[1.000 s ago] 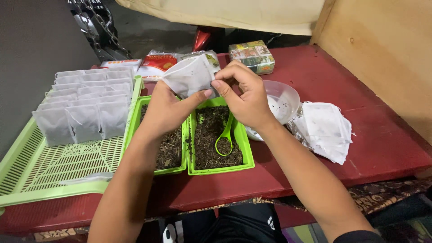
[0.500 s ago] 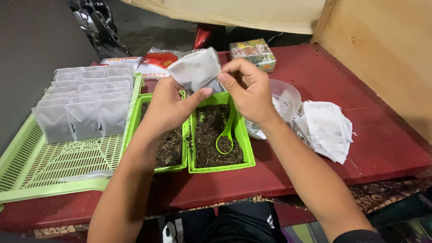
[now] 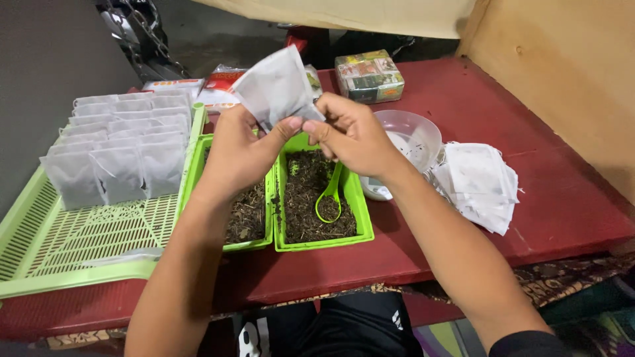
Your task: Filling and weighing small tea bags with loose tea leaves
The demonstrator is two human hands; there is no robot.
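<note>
A white paper tea bag (image 3: pixel 274 86) is held up between both hands above two small green trays. My left hand (image 3: pixel 241 152) pinches its lower edge with thumb and fingers. My right hand (image 3: pixel 350 132) pinches the same edge from the right. Under the hands, the right green tray (image 3: pixel 360 225) holds dark loose tea and a green plastic scoop (image 3: pixel 329 198). The left green tray (image 3: pixel 251 246) also holds loose tea.
A large light-green slatted tray (image 3: pixel 79 244) at left carries rows of several filled white bags (image 3: pixel 112 152). A pile of empty white bags (image 3: pixel 479 185) lies at right beside a clear bowl (image 3: pixel 413 132). A printed box (image 3: pixel 368 76) and packets sit at the back of the red table (image 3: pixel 529 218).
Both hands have lifted the white bag a little higher and tilted it up to the left. The scoop and trays have stayed in place.
</note>
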